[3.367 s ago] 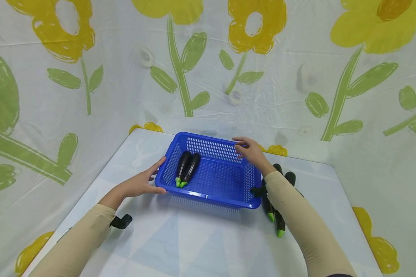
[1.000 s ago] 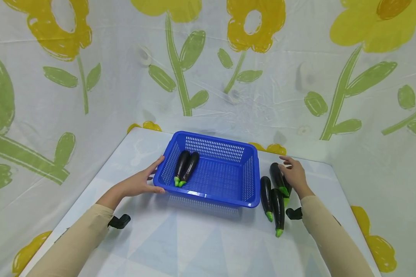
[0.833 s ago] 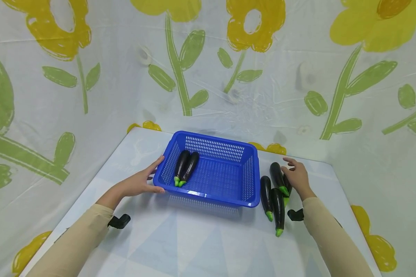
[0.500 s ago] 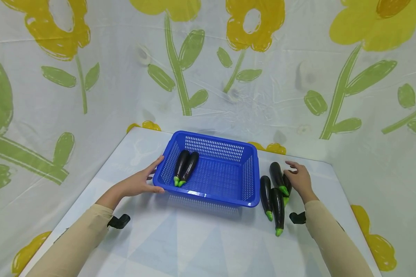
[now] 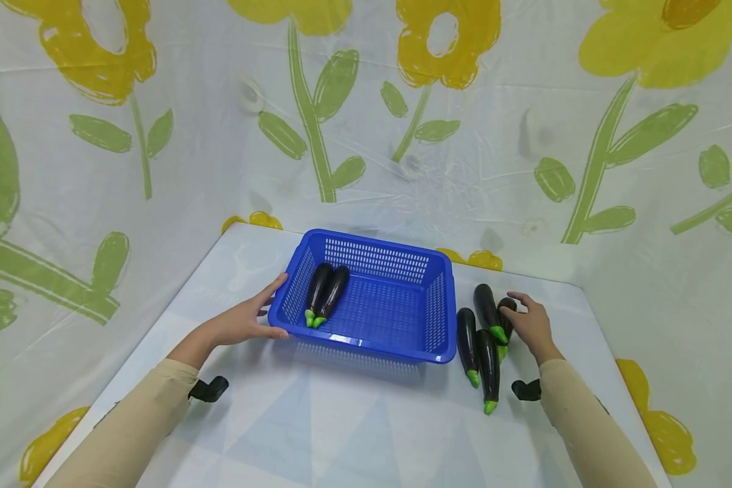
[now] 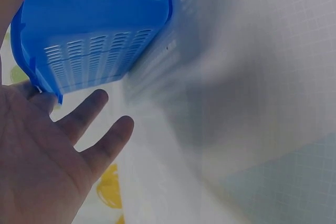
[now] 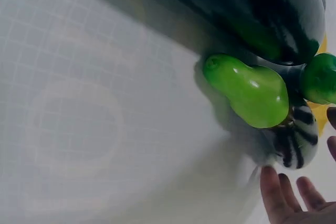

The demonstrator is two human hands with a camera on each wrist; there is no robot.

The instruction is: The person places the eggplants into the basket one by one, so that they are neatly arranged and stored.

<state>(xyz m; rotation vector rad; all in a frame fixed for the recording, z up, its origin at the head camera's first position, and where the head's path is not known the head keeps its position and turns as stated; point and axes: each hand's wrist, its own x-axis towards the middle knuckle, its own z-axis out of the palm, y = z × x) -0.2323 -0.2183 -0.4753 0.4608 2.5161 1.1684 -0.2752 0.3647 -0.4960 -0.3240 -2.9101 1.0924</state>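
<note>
My left hand [image 5: 240,325] rests against the left end of the blue plastic basket [image 5: 366,348], fingers spread and thumb along its near corner. In the left wrist view two straight fingers stand off the basket wall [image 6: 100,9]. Two dark eggplants [image 5: 332,297] with green caps lie side by side inside, at the left. Several more eggplants [image 5: 489,369] lie on the table right of the basket. Over the rightmost eggplant [image 5: 508,317] hovers my right hand [image 5: 533,329], fingers loosely bent. The right wrist view shows the fingers [image 7: 273,195] near an eggplant with a green cap [image 7: 257,95]; contact is unclear.
The pale table [image 5: 341,434] has a faint triangle pattern. Behind and beside it hangs a flower-printed curtain [image 5: 372,196]. A dark wrist camera mount [image 5: 209,390] sticks out from the left sleeve, another [image 5: 526,390] from the right.
My right hand has left the basket's right rim for the eggplants on the right, lately edging right and nearer me, uncovering more of the rightmost one. The left hand stays at the basket.
</note>
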